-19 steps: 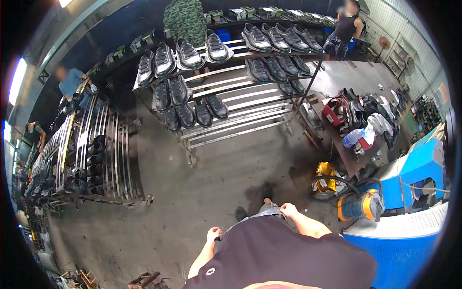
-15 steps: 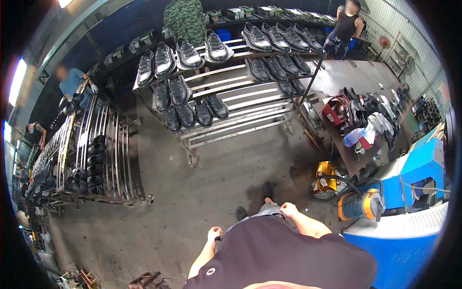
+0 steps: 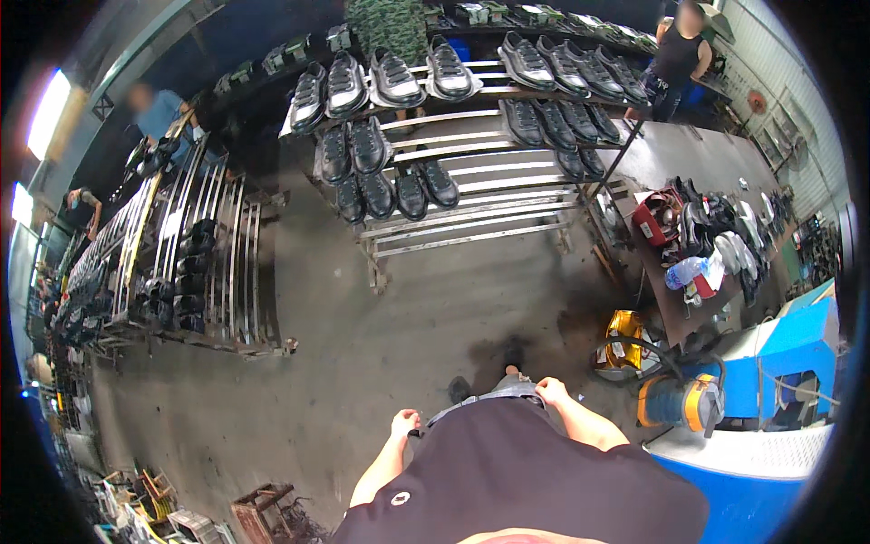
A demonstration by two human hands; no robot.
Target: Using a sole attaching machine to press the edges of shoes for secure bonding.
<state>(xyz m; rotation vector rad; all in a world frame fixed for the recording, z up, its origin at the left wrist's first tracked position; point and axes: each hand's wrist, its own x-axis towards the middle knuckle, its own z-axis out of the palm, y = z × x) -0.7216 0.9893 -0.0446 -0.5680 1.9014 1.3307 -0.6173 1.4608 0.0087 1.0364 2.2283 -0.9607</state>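
Observation:
Both my hands are at my waist, below the hem of my dark shirt (image 3: 526,462). My left hand (image 3: 405,423) is closed beside my left hip, its fingers curled; anything in them is too small to make out. On the other side my right hand (image 3: 551,392) is closed against the waist of my grey trousers (image 3: 494,395), fingertips pressed together, with their contents hidden. Ahead stands a metal rack (image 3: 453,238) carrying black shoes (image 3: 395,78) on several levels, out of reach of both hands.
A second shoe rack (image 3: 227,272) stands left, a person in blue (image 3: 161,116) behind it. A cluttered table (image 3: 660,304), a yellow-black vacuum cleaner (image 3: 675,402) and a blue-white machine (image 3: 761,449) are on the right. Another person (image 3: 678,59) stands far right. A wooden stool (image 3: 258,517) is lower left.
The racks, table and people have shifted rightward in the picture, and the near racks sit slightly higher. Both my hands stay closed at my waist.

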